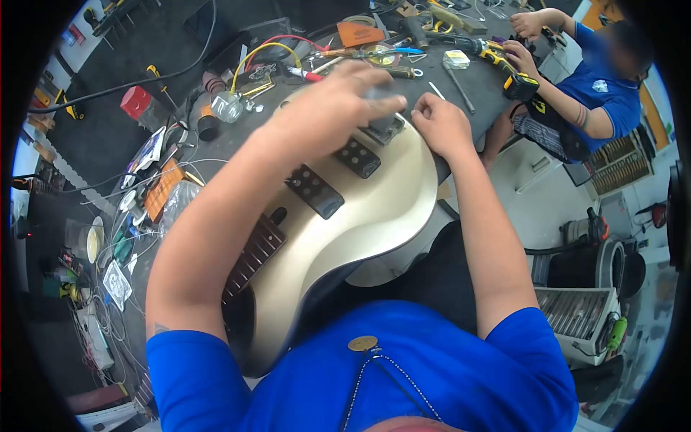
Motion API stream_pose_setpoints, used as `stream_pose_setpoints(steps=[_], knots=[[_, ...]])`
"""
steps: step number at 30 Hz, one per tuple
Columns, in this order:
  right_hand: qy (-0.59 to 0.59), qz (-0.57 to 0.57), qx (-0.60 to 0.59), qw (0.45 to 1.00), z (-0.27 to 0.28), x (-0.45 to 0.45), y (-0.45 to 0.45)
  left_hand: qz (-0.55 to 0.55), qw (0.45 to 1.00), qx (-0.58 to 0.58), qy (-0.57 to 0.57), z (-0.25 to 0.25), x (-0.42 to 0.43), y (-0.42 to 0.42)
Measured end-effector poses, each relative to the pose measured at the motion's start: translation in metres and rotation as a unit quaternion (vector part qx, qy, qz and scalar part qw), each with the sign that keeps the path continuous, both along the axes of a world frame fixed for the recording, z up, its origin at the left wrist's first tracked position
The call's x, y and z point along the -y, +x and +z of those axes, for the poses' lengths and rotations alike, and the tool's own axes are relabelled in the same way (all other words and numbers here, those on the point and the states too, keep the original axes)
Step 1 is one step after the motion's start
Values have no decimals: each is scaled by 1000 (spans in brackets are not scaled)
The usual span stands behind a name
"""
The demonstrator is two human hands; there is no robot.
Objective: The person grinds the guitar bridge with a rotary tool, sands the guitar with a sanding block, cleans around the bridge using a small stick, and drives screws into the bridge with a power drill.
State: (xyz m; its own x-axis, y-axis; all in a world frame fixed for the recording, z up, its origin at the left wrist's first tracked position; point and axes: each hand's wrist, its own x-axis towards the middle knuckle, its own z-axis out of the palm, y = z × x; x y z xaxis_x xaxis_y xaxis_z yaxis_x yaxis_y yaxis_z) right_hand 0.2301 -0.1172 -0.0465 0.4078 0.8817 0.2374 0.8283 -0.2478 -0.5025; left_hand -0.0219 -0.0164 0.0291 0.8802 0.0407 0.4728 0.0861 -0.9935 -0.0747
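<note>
A pale gold electric guitar body (392, 205) lies in front of me, with two black pickups (314, 193) and a dark fretted neck (253, 261) pointing down left. Over the bridge (385, 129) at its far end, my left hand (338, 108) is blurred by motion. Its fingers are bent around a small greyish thing I cannot make out. My right hand (445, 126) rests by the body's far right edge, fingers curled in together. Whatever is between those fingertips, if anything, is hidden.
Cables, a glass jar (227, 106), a red-lidded container (138, 104) and an orange block (360, 34) crowd the dark bench. A metal rod (461, 88) lies beyond my right hand. At right, another person in blue sits by a yellow-black power tool (520, 85).
</note>
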Motion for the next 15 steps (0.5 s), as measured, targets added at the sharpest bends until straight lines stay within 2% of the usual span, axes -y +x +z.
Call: stream_pose_setpoints(steps=[1,5,8,13,15], knots=[[-7,-3,-6,1000,1,0,-2,0,1000,9,-28,-4,6,-1],[-9,-10,-11,1000,4,4,-3,77,997,9,-21,-5,-38,-17],[-3,-8,-4,1000,5,3,-2,-5,1000,13,-14,-4,0,-2],[-7,-12,-18,1000,3,2,-1,75,997,15,-6,-8,-34,-20],[1,-3,-5,1000,-1,0,1,27,999,31,-8,5,-15,-9]])
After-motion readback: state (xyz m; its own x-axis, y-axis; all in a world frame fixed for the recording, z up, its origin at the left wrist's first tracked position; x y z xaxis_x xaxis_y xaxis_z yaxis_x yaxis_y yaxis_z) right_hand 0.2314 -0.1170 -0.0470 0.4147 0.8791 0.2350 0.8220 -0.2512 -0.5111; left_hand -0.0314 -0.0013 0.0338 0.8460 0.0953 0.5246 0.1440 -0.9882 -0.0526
